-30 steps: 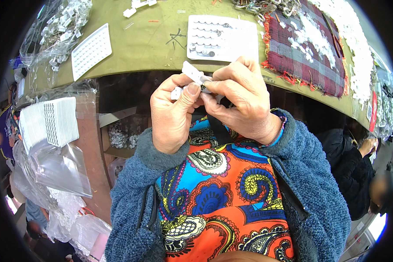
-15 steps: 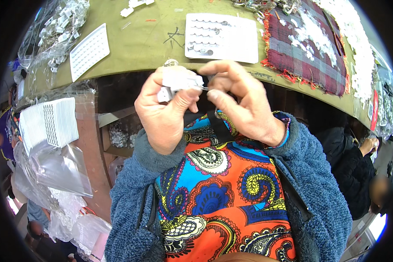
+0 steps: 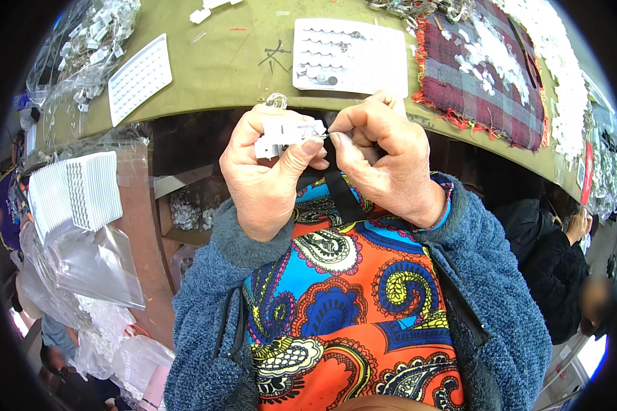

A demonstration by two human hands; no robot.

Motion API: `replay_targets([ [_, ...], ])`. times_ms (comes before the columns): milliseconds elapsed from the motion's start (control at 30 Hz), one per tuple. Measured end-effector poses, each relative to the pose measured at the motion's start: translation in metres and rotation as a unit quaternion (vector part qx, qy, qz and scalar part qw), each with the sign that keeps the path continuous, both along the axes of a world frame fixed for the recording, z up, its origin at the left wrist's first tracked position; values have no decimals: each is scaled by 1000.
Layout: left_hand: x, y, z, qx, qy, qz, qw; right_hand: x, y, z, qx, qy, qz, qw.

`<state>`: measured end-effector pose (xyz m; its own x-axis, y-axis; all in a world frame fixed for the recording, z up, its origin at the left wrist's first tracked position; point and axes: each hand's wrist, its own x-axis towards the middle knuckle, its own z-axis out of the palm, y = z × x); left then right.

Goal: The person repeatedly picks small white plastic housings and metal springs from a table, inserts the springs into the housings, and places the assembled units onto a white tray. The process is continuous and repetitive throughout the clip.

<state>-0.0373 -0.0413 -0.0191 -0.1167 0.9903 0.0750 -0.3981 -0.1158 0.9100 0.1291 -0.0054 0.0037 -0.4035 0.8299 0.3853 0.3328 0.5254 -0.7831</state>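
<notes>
Since the frame half a second earlier, the right hand [image 3: 389,161] has gathered its raised fingers into a tighter pinch, and the left hand [image 3: 262,181] has edged slightly rightward with what it holds. Everything on the surface [image 3: 219,75] lies as it did.

In the head view, the step in hand looks like fine fingertip work at one end of a white plastic piece [image 3: 280,130]. That piece is grasped between the left hand's thumb and fingers, near the middle of the surface's near edge. The right hand's thumb and forefinger appear closed on a thin pale strand [image 3: 326,134] at the piece's right end; its exact form is too small to tell. By judgement, the next move calls for a steady left hold and light, precise right fingertips.

The piece sits just left of the right hand's fingertips. Beyond both hands, on the surface, lies a white tray [image 3: 373,61]; a plaid cloth [image 3: 452,103] covers part toward the right end.
</notes>
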Motion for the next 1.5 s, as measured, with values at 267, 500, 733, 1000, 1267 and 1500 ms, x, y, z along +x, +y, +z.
replay_targets([
  [267,4,0,-3,37,-42,6,998,3,4,7,-427,175,44,886],
  [500,4,-1,-2,-8,-49,-10,999,0,-2,0,-242,107,-29,964],
  [733,6,2,-7,20,-41,-15,999,0,-2,-1,-287,117,-24,951],
  [1000,4,0,-12,10,-82,-26,996,7,7,8,-521,227,78,819],
  [1267,-4,3,-10,-147,-305,-150,929,4,1,4,-250,100,-11,963],
  [1500,1,1,-14,-166,-181,-120,962,2,4,6,-134,39,10,990],
])
